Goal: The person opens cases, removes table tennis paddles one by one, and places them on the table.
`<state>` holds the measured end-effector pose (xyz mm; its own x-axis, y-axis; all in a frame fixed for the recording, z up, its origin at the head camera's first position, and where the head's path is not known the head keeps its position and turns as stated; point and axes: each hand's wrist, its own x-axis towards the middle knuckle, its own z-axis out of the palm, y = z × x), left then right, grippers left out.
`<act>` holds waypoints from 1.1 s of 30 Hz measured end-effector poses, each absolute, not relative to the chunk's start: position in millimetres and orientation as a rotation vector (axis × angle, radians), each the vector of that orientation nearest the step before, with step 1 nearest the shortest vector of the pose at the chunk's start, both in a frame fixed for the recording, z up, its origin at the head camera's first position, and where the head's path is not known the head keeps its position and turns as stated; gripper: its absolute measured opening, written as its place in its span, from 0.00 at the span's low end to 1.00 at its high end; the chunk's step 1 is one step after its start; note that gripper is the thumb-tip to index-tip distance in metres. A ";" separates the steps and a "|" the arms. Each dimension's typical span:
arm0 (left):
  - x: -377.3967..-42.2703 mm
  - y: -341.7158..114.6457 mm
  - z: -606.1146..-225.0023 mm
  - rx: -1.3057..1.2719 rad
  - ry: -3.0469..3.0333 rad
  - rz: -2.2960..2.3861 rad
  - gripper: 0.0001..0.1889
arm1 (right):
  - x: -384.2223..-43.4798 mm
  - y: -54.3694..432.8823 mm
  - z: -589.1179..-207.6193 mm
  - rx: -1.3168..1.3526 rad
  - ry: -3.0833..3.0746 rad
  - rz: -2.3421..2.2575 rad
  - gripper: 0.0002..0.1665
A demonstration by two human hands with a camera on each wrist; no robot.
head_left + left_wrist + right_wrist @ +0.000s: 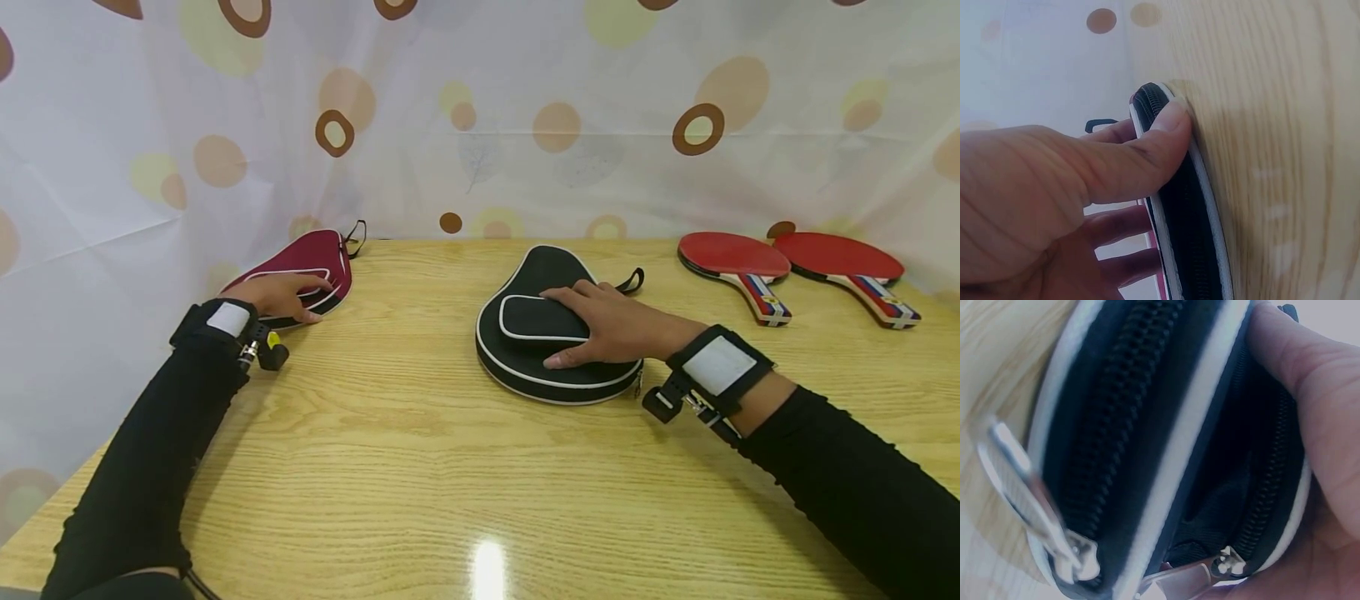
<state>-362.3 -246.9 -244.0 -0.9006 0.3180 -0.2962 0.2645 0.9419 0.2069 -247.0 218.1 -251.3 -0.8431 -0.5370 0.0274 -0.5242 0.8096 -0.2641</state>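
Observation:
My left hand (273, 293) lies over a dark red table tennis bat case (318, 250) with white piping, at the table's far left. In the left wrist view, the thumb (1169, 125) presses on the case's black zipped edge (1188, 231) while the other fingers reach over its front. Right of the middle lies a black bat case (551, 267), also white-piped. My right hand (611, 321) grips across its raised front pocket (536, 318), thumb on the near side and fingers on the far side. The right wrist view shows two metal zip pulls (1175, 581) close up.
Two red table tennis bats (731, 252) lie at the back right, handles towards me, one blade edge overlapping the other. Behind the wooden table (390, 467) hangs a white sheet (510, 183) with brown and yellow dots. A wrist strap loop (632, 282) sticks out from the black case.

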 end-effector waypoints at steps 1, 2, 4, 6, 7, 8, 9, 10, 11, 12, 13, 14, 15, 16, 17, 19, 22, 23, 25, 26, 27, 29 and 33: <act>-361.9 -247.3 -243.9 0.420 2.767 0.237 0.35 | -247.2 218.1 -251.5 -0.861 2.943 -0.408 0.53; -361.8 -247.7 -243.8 0.411 2.765 0.241 0.35 | -247.4 218.2 -251.7 -0.860 2.943 -0.407 0.53; -361.8 -248.1 -243.8 0.404 2.761 0.246 0.35 | -247.7 218.2 -252.0 -0.859 2.942 -0.407 0.54; -362.4 -248.1 -243.8 0.392 2.759 0.248 0.35 | -247.8 218.3 -252.1 -0.857 2.942 -0.405 0.54; -362.8 -248.2 -243.9 0.393 2.758 0.246 0.35 | -247.9 218.4 -252.1 -0.856 2.941 -0.405 0.54; -363.2 -248.1 -243.9 0.393 2.758 0.241 0.35 | -247.9 218.5 -252.1 -0.856 2.941 -0.405 0.54; -363.6 -247.9 -243.8 0.395 2.758 0.238 0.35 | -247.9 218.5 -252.0 -0.854 2.941 -0.405 0.54; -363.7 -247.6 -243.6 0.394 2.759 0.233 0.35 | -247.9 218.5 -251.9 -0.853 2.941 -0.404 0.54; -364.1 -247.4 -243.5 0.390 2.759 0.232 0.35 | -247.9 218.5 -251.8 -0.853 2.941 -0.403 0.53; -364.5 -247.3 -243.4 0.389 2.758 0.227 0.36 | -247.9 218.6 -251.7 -0.854 2.941 -0.404 0.53; -364.6 -246.8 -243.2 0.387 2.757 0.223 0.36 | -247.8 218.7 -251.6 -0.853 2.941 -0.403 0.53; -364.5 -246.2 -242.7 0.389 2.757 0.217 0.36 | -248.0 218.9 -251.6 -0.851 2.941 -0.403 0.53; -364.4 -245.6 -242.4 0.390 2.756 0.216 0.36 | -248.1 219.1 -251.6 -0.851 2.940 -0.401 0.53; -364.6 -245.1 -242.2 0.389 2.755 0.214 0.36 | -248.3 219.2 -251.7 -0.850 2.941 -0.400 0.53; -365.1 -244.8 -242.2 0.391 2.753 0.212 0.36 | -248.4 219.4 -251.8 -0.849 2.941 -0.400 0.53; -366.2 -244.2 -242.3 0.401 2.752 0.193 0.36 | -248.7 219.5 -252.2 -0.847 2.941 -0.397 0.54; -367.8 -240.8 -242.1 0.375 2.737 0.144 0.37 | -248.9 219.2 -252.6 -0.852 2.939 -0.394 0.54; -367.3 -237.6 -241.0 0.365 2.732 0.108 0.38 | -248.9 219.0 -252.7 -0.854 2.937 -0.394 0.54; -364.6 -226.9 -237.2 0.342 2.732 0.026 0.39 | -248.9 218.4 -252.7 -0.858 2.933 -0.396 0.54; -362.4 -219.3 -234.8 0.335 2.741 -0.009 0.39 | -249.0 218.1 -252.7 -0.858 2.932 -0.397 0.54; -359.8 -211.3 -232.3 0.326 2.755 -0.036 0.40 | -249.1 217.9 -252.8 -0.860 2.931 -0.397 0.54; -353.8 -191.5 -226.7 0.373 2.800 -0.059 0.41 | -249.2 217.5 -252.5 -0.862 2.933 -0.393 0.54; -336.4 -143.3 -219.6 0.639 2.870 0.075 0.40 | -249.8 217.6 -250.4 -0.869 2.926 -0.382 0.55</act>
